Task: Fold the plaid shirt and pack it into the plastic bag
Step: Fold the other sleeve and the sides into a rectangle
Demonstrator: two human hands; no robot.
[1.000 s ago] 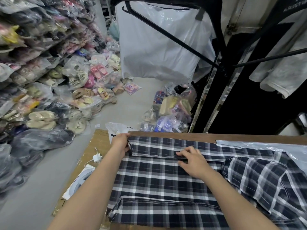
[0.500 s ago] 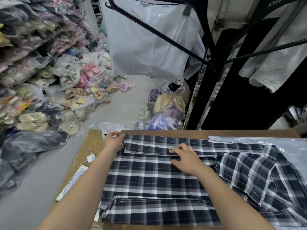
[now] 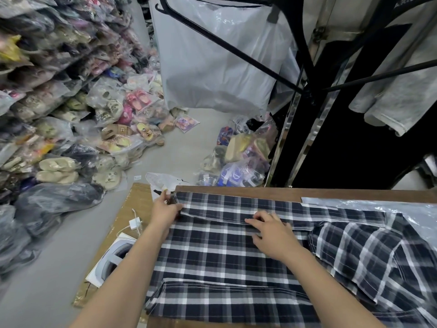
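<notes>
Left hand (image 3: 165,209), arm extended, fingers pinching the plaid shirt (image 3: 224,256) at its far-left corner; right hand (image 3: 272,235), fingers spread narrowly, pressing the folded edge flat.

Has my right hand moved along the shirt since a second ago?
No. The right hand still presses the folded edge of the plaid shirt at the same spot, about midway along the table's far edge.
</notes>
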